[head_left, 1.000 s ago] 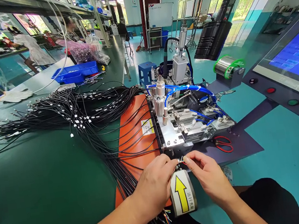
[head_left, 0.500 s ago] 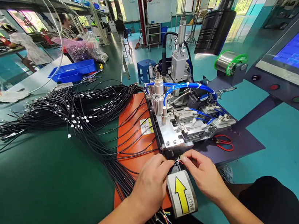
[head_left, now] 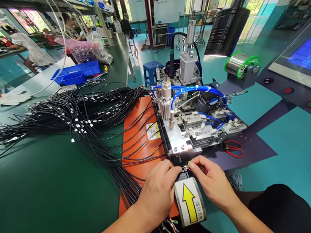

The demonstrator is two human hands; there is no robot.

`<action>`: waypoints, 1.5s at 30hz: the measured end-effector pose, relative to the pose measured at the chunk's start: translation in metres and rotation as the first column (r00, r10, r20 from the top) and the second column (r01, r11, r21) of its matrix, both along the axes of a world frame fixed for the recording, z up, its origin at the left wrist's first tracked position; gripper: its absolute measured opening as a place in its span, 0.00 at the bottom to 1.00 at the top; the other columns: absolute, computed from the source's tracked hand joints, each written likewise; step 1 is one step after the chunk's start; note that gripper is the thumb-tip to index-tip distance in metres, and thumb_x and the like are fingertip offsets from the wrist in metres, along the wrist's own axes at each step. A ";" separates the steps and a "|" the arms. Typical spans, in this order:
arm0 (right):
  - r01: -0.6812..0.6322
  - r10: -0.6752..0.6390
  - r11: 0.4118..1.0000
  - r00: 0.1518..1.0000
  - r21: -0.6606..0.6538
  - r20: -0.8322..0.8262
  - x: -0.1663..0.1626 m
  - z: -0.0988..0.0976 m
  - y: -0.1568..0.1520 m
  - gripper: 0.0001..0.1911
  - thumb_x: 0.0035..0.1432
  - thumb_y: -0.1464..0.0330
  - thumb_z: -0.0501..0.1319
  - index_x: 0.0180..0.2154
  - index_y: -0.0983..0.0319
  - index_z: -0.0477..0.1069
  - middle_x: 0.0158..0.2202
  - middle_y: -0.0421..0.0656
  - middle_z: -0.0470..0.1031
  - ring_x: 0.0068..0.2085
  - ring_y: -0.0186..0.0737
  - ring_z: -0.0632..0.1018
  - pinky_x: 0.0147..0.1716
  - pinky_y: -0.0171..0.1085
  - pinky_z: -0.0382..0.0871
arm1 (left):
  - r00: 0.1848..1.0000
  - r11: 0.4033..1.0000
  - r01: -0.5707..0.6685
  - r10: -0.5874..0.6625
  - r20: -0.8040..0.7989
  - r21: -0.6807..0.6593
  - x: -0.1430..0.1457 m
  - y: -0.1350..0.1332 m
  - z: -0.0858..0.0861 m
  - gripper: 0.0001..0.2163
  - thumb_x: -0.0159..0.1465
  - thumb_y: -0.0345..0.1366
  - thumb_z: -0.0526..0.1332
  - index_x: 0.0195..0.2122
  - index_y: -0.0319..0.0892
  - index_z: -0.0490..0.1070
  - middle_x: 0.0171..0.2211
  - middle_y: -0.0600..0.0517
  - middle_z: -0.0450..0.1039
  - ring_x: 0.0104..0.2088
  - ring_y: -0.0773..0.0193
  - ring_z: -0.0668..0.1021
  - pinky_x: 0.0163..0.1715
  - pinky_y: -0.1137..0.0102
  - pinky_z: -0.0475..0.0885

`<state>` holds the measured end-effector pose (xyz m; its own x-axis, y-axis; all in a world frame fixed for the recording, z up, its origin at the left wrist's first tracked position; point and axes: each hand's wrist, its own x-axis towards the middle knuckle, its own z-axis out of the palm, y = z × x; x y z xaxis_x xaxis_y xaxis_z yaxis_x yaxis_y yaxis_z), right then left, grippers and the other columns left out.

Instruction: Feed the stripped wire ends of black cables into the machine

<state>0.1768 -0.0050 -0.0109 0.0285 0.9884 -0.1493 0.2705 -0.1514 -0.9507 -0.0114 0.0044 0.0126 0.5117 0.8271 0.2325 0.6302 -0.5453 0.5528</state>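
Note:
My left hand (head_left: 157,188) is closed in a pinch at the end of a black cable, in front of the soldering machine (head_left: 180,140). Facing it, my right hand (head_left: 212,179) pinches the thin coloured wires (head_left: 186,166) fanning out of that cable end. The fingertips of both hands are close together, and they partly hide the wires. Just below them is a rounded guide with a yellow arrow (head_left: 190,203). Under my left forearm run several black cables (head_left: 121,182), their stripped colourful ends (head_left: 174,226) hanging at the bench's near edge.
Single cables cross an orange plate (head_left: 137,130) toward the machine. A large cable pile (head_left: 65,109) covers the far bench, with blue trays (head_left: 77,73) behind. Red-handled scissors (head_left: 234,149), a solder spool (head_left: 242,64), a lamp (head_left: 226,32) and a control panel (head_left: 298,90) stand right. Two people work far left.
The view has shifted very slightly. Both hands keep nearly the same pose at the wires, with no clear change in their grip.

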 end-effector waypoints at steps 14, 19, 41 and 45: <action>0.007 -0.007 1.000 0.999 -0.017 0.048 -0.001 0.003 0.000 0.18 0.65 0.54 0.56 0.32 0.60 0.71 0.30 0.41 0.75 0.32 0.40 0.72 0.32 0.36 0.65 | 1.000 1.000 -0.001 0.001 -0.010 0.000 0.002 0.000 0.000 0.10 0.67 0.26 0.54 0.45 0.40 0.74 0.37 0.48 0.70 0.37 0.59 0.72 0.37 0.65 0.72; 0.020 -0.019 1.000 0.999 -0.011 0.044 -0.002 0.002 0.000 0.17 0.65 0.54 0.56 0.33 0.60 0.72 0.30 0.40 0.75 0.31 0.39 0.72 0.31 0.35 0.65 | 0.998 1.000 -0.016 0.017 -0.060 0.015 0.003 0.000 0.001 0.09 0.66 0.27 0.56 0.43 0.39 0.75 0.35 0.48 0.69 0.36 0.58 0.72 0.36 0.63 0.72; -0.036 0.014 0.983 0.993 0.178 0.118 0.004 0.005 0.001 0.14 0.67 0.58 0.56 0.38 0.59 0.75 0.37 0.43 0.74 0.39 0.42 0.75 0.39 0.37 0.67 | 1.000 0.996 0.014 -0.016 0.019 0.094 0.000 0.002 -0.006 0.11 0.68 0.25 0.55 0.44 0.39 0.76 0.35 0.48 0.69 0.36 0.60 0.69 0.34 0.67 0.70; -0.007 -0.009 0.990 0.994 0.144 0.112 0.003 0.003 0.002 0.15 0.65 0.57 0.57 0.34 0.60 0.74 0.34 0.43 0.73 0.35 0.41 0.73 0.35 0.37 0.66 | 1.000 0.994 0.016 -0.019 0.020 0.112 0.001 0.001 -0.006 0.11 0.68 0.26 0.54 0.44 0.40 0.76 0.35 0.48 0.69 0.35 0.60 0.69 0.35 0.67 0.71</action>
